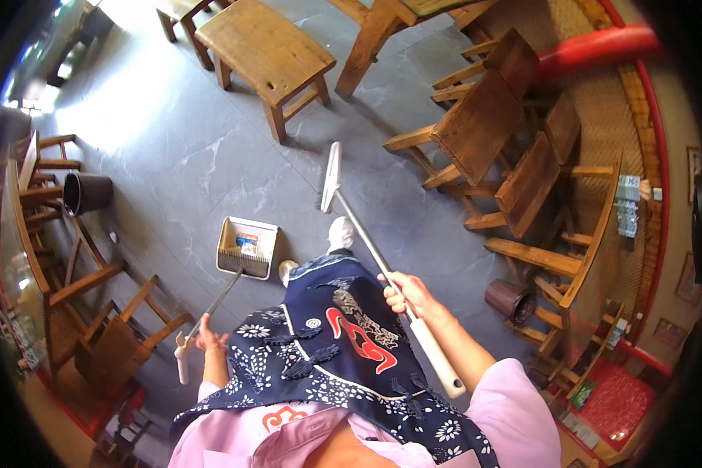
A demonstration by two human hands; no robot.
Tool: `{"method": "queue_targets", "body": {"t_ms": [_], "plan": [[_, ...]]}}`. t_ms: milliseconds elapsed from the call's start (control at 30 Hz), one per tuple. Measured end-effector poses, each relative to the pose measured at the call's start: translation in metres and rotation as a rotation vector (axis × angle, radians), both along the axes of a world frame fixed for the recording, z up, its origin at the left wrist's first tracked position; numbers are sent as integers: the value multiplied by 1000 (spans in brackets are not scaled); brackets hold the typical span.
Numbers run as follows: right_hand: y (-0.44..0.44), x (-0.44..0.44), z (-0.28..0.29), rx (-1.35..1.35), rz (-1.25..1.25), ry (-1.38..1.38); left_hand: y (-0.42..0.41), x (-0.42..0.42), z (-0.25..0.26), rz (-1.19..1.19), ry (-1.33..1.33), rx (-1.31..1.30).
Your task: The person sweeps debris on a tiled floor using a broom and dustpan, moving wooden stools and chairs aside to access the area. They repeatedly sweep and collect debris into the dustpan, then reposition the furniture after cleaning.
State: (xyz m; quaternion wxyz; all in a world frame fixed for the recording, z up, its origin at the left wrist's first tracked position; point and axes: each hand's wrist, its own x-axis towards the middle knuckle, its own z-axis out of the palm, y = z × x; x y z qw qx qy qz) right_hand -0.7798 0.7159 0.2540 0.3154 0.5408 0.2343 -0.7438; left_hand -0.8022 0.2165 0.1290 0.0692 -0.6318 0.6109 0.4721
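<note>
My right hand grips the metal pole of a broom, below its white grip. The broom's narrow white head is beyond my white shoe, its dark bristles facing left. My left hand is closed around the thin pole of a long-handled dustpan, just below its white handle end. To the left of my feet, the white dustpan's pan has a row of comb teeth along its near side. Small white, blue and orange scraps lie in it.
A wooden bench stands ahead on the grey tiled floor. Wooden chairs and a table line the right. More chairs are at left. Dark bins stand on the left and right.
</note>
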Motion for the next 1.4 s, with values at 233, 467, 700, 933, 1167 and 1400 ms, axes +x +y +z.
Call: {"method": "queue_targets", "body": {"t_ms": [233,467,700,933,1167,1400], "plan": [[113,-14,4,-210,-417,150,90,-85,-12,-406,-186,374],[231,-81,12,-174,-510,350,342,-251,72,-884,323,290],[351,-163,11,107,-374,406,516,-402,120,-1013,691,190],[463,-299,-30,533,-29,301,604,-520,102,-501,541,404],[654,-431,-182,1334,521,339,615,-492,125,-657,626,-24],[803,-572,-246,1280,614,244,639,-486,160,-182,490,144]]}}
